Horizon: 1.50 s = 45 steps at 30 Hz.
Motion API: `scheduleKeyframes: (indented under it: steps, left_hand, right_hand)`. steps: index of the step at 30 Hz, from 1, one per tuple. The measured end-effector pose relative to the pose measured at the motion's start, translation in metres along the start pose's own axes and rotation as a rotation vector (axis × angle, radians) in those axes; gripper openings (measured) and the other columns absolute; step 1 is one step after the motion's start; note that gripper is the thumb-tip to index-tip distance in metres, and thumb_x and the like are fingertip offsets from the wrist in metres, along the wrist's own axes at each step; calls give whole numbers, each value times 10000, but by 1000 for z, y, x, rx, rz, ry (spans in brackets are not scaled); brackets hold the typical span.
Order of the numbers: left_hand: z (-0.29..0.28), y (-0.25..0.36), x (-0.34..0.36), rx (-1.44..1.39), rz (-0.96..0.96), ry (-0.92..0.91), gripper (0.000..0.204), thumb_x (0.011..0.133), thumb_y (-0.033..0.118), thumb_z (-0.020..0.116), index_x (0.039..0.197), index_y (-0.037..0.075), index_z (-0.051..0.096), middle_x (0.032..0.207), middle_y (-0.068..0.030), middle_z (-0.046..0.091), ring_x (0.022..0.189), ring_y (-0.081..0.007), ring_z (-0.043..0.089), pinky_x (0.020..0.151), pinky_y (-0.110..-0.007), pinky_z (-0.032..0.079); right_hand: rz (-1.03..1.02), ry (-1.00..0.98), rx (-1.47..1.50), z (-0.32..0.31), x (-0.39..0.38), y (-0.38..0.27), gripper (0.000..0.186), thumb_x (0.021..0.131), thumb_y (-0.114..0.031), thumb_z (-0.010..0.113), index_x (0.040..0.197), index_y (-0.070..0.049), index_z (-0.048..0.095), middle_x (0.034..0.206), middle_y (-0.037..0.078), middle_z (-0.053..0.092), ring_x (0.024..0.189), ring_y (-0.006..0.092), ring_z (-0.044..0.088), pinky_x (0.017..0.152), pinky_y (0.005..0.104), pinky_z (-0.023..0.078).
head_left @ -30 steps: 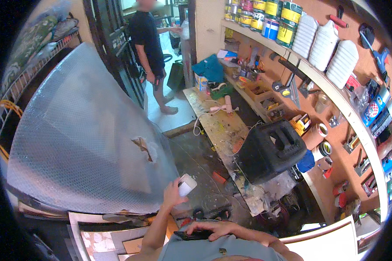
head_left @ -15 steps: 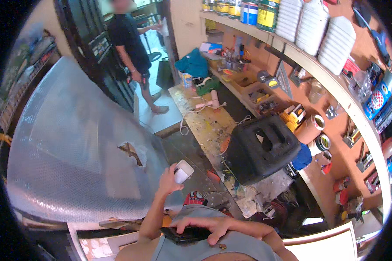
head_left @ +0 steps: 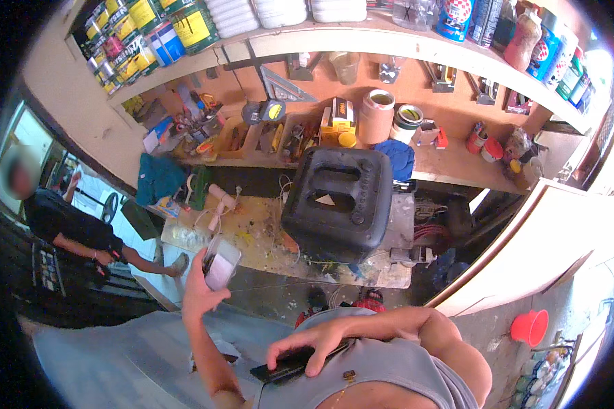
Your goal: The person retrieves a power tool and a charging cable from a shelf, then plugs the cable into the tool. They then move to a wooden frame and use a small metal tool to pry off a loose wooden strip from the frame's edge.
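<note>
My left hand [head_left: 201,290] is raised in front of the workbench, closed round a flat white rectangular object [head_left: 223,266] with rounded corners and a clear edge. I cannot make out its exact kind. Close to my chest, my right hand [head_left: 314,346] bends over a flat black device [head_left: 293,365] lying against my grey top, thumb on one side and fingers on the other. A large black jerrycan [head_left: 338,204] stands on the paint-stained workbench [head_left: 252,235], beyond both hands. Left of it lies a pale pink tool [head_left: 220,204] with a cord.
A person [head_left: 75,225] stands in the doorway at left. Bubble-wrapped sheeting [head_left: 116,354] covers something at lower left. Paint cans [head_left: 194,31] and bottles line the upper shelf. A pale panel [head_left: 512,252] leans at right, near a red bucket [head_left: 529,328] on the floor.
My view has swung to the right, bringing the shelves and red bucket in. My left hand, still holding the white object, now appears farther left, before the bench. My right hand stays on the black device.
</note>
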<state>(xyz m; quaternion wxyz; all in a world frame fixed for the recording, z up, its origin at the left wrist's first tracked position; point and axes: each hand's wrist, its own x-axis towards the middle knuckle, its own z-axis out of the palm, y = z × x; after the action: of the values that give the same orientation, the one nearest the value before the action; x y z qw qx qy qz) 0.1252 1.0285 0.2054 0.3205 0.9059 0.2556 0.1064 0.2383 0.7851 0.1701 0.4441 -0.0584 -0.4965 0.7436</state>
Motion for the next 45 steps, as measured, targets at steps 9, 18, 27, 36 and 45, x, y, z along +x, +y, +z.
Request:
scheduleKeyframes:
  steps: [9, 18, 27, 36, 45]
  left_hand:
    - [-35, 66, 113, 185, 562, -133, 944, 484, 192, 785, 1314, 55, 357, 1203, -170, 498, 1092, -327, 503, 957, -392, 391]
    - [11, 133, 139, 121, 707, -196, 922, 482, 229, 754, 1289, -2, 373, 1105, -173, 486, 1045, -318, 495, 903, -373, 407]
    - [23, 190, 164, 119, 766, -222, 902, 442, 203, 748, 1268, 2, 446, 1038, -157, 537, 973, -309, 550, 894, -371, 427]
    - [65, 281, 157, 112, 884, -565, 1116, 459, 140, 734, 1416, 68, 165, 1164, -179, 534, 1066, -336, 532, 938, -393, 399]
    - [127, 309, 169, 155, 1145, -680, 1154, 452, 120, 769, 1425, 116, 147, 1208, -147, 516, 1055, -319, 512, 921, -411, 354]
  right_hand:
    - [-277, 685, 118, 7, -20, 9, 800, 538, -250, 708, 1263, -133, 391, 1043, 133, 445, 809, 176, 407, 696, 290, 338]
    - [-821, 756, 147, 8, -107, -52, 986, 481, -201, 739, 1351, -119, 283, 847, 74, 452, 663, 197, 461, 564, 329, 388]
    - [-1015, 819, 49, 16, -184, -111, 904, 567, -196, 733, 1332, -22, 284, 1061, 141, 464, 841, 254, 513, 619, 320, 433]
    - [-901, 837, -9, 32, -205, -135, 951, 421, -95, 661, 1314, 20, 359, 1402, 202, 327, 1091, 389, 466, 575, 315, 388]
    - [-796, 1151, 179, 69, -226, -134, 916, 422, -72, 602, 1303, 34, 376, 1253, 188, 467, 612, 203, 442, 523, 305, 389]
